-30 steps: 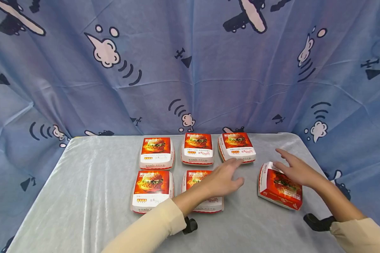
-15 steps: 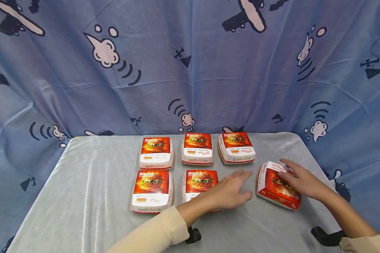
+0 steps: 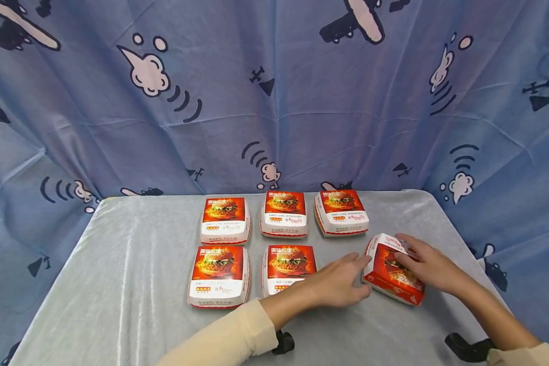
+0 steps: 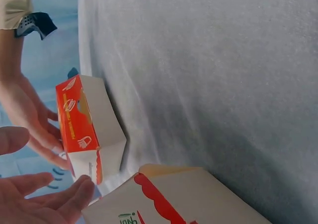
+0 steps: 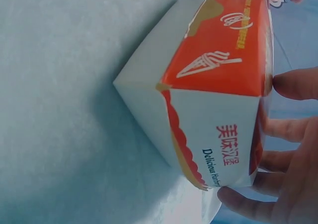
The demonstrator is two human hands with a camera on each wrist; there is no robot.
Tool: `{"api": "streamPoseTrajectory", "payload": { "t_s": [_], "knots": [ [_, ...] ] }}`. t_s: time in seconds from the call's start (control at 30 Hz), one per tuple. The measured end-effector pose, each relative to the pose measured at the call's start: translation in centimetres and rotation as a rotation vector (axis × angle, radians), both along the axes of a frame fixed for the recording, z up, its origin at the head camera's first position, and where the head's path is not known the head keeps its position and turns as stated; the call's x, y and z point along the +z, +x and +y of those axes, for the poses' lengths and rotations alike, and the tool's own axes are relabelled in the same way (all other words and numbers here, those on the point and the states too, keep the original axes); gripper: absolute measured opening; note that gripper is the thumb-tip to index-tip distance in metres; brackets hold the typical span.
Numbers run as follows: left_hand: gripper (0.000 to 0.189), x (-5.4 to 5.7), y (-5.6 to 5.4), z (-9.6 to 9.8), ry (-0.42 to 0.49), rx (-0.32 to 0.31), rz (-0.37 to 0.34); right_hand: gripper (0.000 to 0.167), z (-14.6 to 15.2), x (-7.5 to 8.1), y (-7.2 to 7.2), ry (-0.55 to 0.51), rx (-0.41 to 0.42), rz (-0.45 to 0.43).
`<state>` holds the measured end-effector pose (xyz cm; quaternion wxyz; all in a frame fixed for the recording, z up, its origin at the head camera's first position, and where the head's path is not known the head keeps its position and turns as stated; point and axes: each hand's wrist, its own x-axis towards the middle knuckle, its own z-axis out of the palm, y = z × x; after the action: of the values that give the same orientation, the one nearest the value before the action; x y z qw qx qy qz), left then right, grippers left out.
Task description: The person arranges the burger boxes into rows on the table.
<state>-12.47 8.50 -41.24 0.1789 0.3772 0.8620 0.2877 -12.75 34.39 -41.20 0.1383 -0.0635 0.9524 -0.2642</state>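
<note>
A red and white hamburger box [image 3: 395, 274] sits at an angle on the right of the table, burger picture facing up. My right hand [image 3: 432, 262] holds it from the right, with the thumb over its top and the fingers at its far and right edges. At its left side hovers my left hand [image 3: 336, 284], fingers extended; whether the fingertips touch the box cannot be told. Part of another hamburger box [image 3: 293, 264] is hidden under my left forearm. The left wrist view shows the right hand's fingers [image 4: 44, 129] against the held box.
Three similar boxes form a back row: left [image 3: 225, 221], middle [image 3: 283, 213] and right [image 3: 340, 212]. One more box [image 3: 218, 277] stands front left. All rest on a pale cloth-covered table [image 3: 105, 284], with a blue patterned curtain [image 3: 229, 91] behind.
My right hand has come down onto the angled box, which has shifted slightly left. My left hand has moved right and nearer, away from the back right box and towards the held one.
</note>
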Motion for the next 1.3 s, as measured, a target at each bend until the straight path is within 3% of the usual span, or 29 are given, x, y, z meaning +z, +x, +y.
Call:
{"api": "streamPoseTrajectory", "payload": {
  "t_s": [0.43, 0.73, 1.07, 1.3],
  "knots": [
    [0.063, -0.2, -0.1, 0.5, -0.017, -0.001, 0.007, 0.065, -2.3, 0.1, 0.7, 0.004, 0.027, 0.049],
    [0.065, -0.4, -0.2, 0.5, -0.100, -0.054, 0.024, 0.062, -3.7, -0.1, 0.5, -0.044, 0.065, 0.088],
    [0.063, 0.1, 0.3, 0.4, -0.228, -0.082, 0.079, 0.064, -4.4, -0.1, 0.5, -0.039, 0.067, 0.067],
    [0.057, 0.2, 0.6, 0.1, -0.197, -0.091, 0.086, 0.079, -4.1, 0.5, 0.7, 0.051, 0.031, 0.012]
  ]
}}
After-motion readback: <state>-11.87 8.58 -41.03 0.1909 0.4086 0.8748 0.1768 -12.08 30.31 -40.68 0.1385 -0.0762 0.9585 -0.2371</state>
